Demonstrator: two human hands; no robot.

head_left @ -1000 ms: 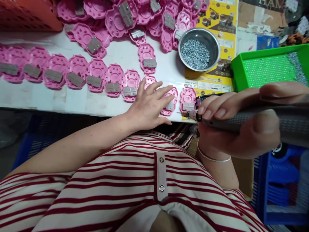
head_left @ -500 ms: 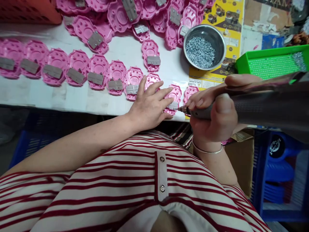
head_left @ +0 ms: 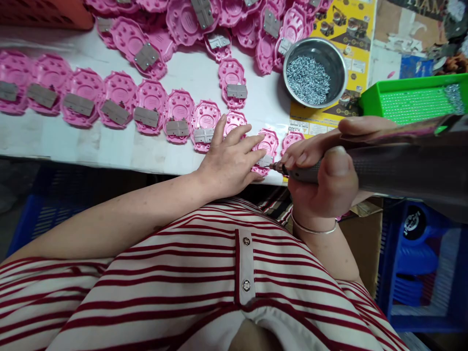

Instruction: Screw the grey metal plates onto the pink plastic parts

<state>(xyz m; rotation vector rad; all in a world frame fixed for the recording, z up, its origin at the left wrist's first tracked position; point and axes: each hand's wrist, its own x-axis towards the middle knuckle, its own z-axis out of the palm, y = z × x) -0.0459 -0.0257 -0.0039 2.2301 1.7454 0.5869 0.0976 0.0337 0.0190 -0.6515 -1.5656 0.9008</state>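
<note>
Shell (head_left: 269, 140), pink: flat on the table's near edge, between the two hands; grey plate (head_left: 263, 161) across its near end.

Left hand (head_left: 228, 163): palm down, fingers spread wide, fingertips over the shell's left side; thumb at its near edge.

Right hand (head_left: 321, 170): fingers wrapped around the driver (head_left: 395, 163); bangle (head_left: 314, 230) at the wrist. Driver lies nearly level, its tip at the plate's right end; contact cannot be told.

Second shell (head_left: 291, 140): just right of the first, partly hidden by the right hand.

Third shell (head_left: 235, 119): partly beneath the left hand.

Row (head_left: 179, 105): seven further shells, leftward, each with a plate.

Heap (head_left: 186, 22): many shells, plates on several, at the far side.

Bowl (head_left: 340, 73), steel: screws (head_left: 307, 80) inside; partly over a yellow sheet (head_left: 353, 63).

Tray (head_left: 378, 100), green: right of the bowl, more screws in its far right corner.

Basket (head_left: 69, 14), orange: far left.

Table (head_left: 91, 146): white top.
</note>
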